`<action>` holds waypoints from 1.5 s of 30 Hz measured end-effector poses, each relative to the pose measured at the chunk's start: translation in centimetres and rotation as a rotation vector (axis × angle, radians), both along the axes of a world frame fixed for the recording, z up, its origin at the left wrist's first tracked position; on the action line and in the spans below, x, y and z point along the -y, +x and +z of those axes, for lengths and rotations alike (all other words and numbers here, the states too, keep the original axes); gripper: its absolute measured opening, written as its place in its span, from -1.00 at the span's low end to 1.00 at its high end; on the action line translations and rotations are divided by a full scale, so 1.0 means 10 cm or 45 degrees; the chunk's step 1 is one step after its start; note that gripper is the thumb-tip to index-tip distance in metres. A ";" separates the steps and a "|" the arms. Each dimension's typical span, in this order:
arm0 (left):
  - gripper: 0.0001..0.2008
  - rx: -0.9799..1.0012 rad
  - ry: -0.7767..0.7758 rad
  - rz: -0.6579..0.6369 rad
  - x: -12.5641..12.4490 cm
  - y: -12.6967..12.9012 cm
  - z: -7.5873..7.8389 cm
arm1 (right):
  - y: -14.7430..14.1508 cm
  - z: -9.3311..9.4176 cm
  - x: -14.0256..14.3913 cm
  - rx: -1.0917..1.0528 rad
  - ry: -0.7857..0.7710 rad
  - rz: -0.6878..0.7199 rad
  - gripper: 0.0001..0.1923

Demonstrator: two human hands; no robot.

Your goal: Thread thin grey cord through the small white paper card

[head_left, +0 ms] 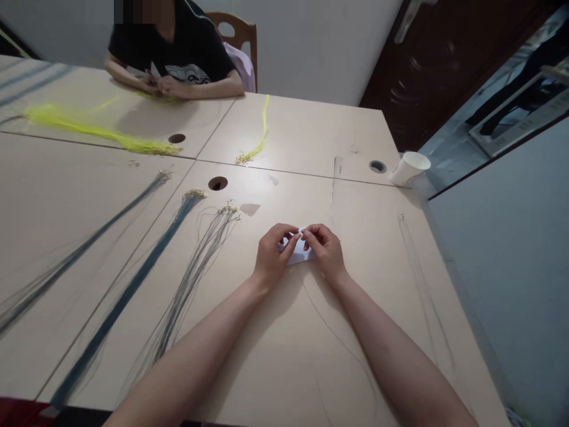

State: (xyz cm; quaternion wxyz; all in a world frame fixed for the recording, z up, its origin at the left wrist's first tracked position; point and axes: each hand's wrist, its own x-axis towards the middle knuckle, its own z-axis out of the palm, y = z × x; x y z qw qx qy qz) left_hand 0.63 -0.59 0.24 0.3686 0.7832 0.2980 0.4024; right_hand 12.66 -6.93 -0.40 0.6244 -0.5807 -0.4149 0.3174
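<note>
Paper tag [299, 254] pinched by both hands

A pale table [311, 367] of joined panels carries 3 dark cord bundles [133, 284] at left, yellow cords [89, 127] far left, and a tipped paper cup [409, 168] far right.
</note>
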 end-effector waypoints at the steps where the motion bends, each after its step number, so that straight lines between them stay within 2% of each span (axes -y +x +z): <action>1: -0.91 0.012 0.014 0.002 -0.02 -0.01 -0.01 | 0.00 -0.01 0.00 -0.004 -0.006 0.004 -0.86; 17: -0.94 0.025 0.232 -0.051 -0.05 -0.02 -0.05 | 0.01 0.00 0.00 -0.011 -0.047 0.030 -0.86; 45: -0.94 -0.082 0.231 -0.081 -0.05 0.00 -0.07 | 0.01 0.01 0.00 -0.010 -0.083 0.042 -0.87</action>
